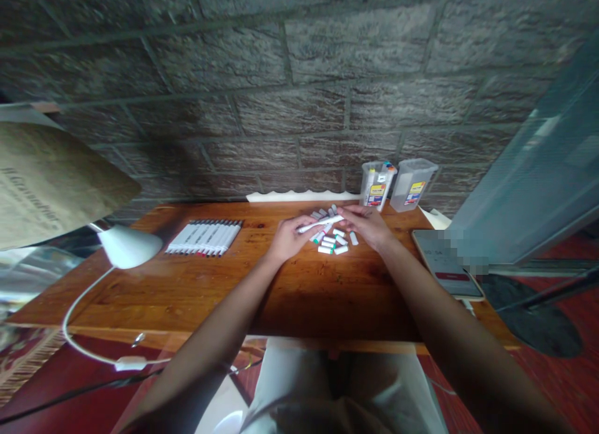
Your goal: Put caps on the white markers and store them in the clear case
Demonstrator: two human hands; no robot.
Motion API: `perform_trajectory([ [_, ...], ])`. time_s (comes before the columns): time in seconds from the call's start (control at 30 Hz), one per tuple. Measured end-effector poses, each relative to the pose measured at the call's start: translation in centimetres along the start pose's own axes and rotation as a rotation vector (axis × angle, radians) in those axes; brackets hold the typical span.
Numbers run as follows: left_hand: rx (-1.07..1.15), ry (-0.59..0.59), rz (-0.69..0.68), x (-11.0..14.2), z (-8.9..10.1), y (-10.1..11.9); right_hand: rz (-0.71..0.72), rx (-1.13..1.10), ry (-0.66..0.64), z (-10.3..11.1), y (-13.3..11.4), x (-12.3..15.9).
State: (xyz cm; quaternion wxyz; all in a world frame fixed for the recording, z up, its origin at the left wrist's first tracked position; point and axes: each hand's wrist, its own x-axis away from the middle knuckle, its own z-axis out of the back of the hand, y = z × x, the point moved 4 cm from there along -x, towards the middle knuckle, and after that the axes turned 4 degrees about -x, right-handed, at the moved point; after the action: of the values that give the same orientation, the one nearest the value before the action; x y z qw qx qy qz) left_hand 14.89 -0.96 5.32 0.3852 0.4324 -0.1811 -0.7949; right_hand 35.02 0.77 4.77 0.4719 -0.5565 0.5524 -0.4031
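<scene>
A slim white marker [321, 224] with a smooth barrel is held between the two hands, just above the glossy wooden desk [187, 300]. The left hand [287, 236] has a narrow grip on its left end, fingertips closed around the barrel; the right hand [369, 225] pinches the other end, its grip narrow too. The marker lies slightly aslant, its right end farther from the person.

Beneath and around it on the desk is a loose scatter of short caps [340, 240], blocky little pieces, mostly white or grey, several with green ends. To the left of the hands, well apart from them, a row of white markers [204, 238] lies side by side, forming a slanted flat band with dark ends and one red tip near the front.

Behind the right hand stand two clear plastic containers, both tapered and bearing yellow labels: the left container [374, 187] holds some markers, and the right container [413, 185] is beside it. A white strip [303, 197] with a scalloped edge lies along the foot of the rough, block-patterned wall [322, 103].

At the left, a lamp [128, 246] has a smooth white conical base and a brown printed shade. A flat, round-cornered tablet [447, 264] rests near the desk's right edge, partly pixelated.
</scene>
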Motion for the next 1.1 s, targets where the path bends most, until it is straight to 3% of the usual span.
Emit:
perform_trajectory([
  [0.37, 0.049, -0.033, 0.037, -0.2, -0.3, -0.6, 0.029, 0.065, -0.034, 0.3, -0.1, -0.2],
  [0.6, -0.012, 0.009, 0.016, -0.2, 0.3, -0.2, 0.003, 0.076, 0.032, 1.2, -0.7, -0.1],
  [0.8, 0.030, -0.090, 0.014, -0.1, -0.3, -0.2, 0.010, 0.107, -0.103, 0.5, -0.8, 0.2],
  [1.1, 0.155, -0.113, 0.055, -0.1, -0.4, 0.0, 0.035, 0.094, -0.190, 0.5, -0.7, 0.2],
])
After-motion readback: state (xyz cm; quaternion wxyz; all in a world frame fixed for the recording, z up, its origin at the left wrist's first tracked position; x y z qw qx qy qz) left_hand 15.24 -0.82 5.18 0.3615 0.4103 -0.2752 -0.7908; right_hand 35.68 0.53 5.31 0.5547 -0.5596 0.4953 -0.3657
